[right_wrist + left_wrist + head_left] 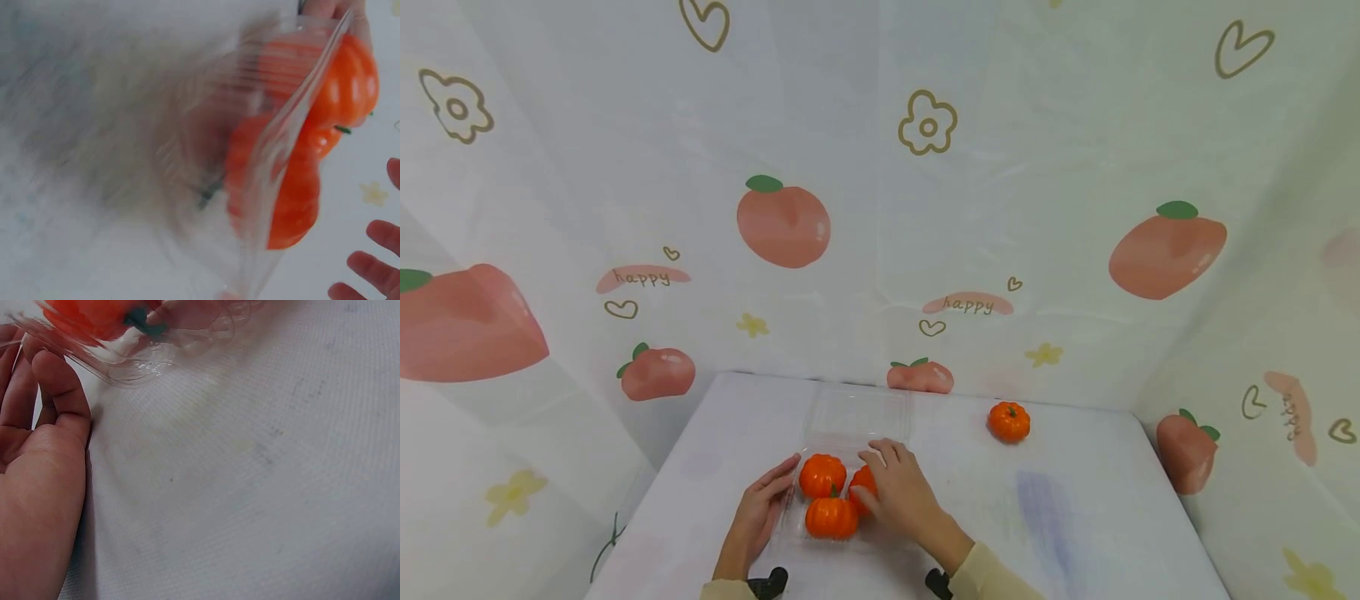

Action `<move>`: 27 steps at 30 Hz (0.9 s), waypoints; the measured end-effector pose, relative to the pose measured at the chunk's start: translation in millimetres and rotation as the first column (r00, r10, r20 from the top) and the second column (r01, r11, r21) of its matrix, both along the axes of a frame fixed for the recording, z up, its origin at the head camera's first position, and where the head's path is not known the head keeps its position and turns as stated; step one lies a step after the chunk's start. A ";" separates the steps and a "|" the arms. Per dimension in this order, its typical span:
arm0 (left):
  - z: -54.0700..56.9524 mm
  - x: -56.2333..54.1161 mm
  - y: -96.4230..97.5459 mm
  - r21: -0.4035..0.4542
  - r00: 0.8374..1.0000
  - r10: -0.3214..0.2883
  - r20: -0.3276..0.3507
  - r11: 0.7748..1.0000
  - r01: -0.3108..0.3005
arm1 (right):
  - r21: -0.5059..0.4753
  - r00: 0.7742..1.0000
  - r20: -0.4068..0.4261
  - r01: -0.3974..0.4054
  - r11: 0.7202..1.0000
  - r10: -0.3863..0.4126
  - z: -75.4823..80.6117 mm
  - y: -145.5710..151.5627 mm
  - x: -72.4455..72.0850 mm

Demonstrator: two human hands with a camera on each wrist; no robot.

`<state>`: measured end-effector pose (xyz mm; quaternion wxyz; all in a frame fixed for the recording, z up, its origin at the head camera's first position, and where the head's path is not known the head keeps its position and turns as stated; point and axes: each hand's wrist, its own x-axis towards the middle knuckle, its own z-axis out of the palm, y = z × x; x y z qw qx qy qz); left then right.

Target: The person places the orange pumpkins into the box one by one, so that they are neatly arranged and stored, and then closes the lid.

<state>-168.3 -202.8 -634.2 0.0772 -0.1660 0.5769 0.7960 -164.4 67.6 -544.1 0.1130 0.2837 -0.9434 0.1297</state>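
Note:
A clear plastic clamshell box [784,533] lies on the table with its lid folded back. Inside sit three small orange pumpkins: one at the back left [822,473], one in front [831,520], and a third [862,481] partly hidden by the right hand. My left hand [758,510] holds the box at its left side, and bent fingers [62,387] show at the plastic rim in the left wrist view. Over the box's right side hovers my right hand [904,493]; its fingers [374,275] are spread and apart from the pumpkins in the right wrist view.
Another orange pumpkin [1008,422] stands at the back right of the white-covered table [970,517]. The transparent lid [859,415] lies behind the box. A fruit-printed cloth [1037,167] hangs behind the table and along its sides.

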 end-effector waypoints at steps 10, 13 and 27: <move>1.3 0.8 0.4 -0.007 1.000 0.001 0.005 1.000 -0.001 | -0.004 0.992 0.112 0.064 0.998 -0.063 -15.1 17.7 -10.9; 1.9 0.1 0.0 -0.001 1.000 0.003 0.007 1.000 -0.002 | 0.003 0.993 0.096 0.070 0.998 -0.070 -19.6 22.1 -13.2; -0.5 -1.4 -0.3 0.002 1.000 0.003 0.002 1.000 -0.003 | 0.044 0.973 0.161 0.159 0.986 -0.164 -33.4 44.5 -23.9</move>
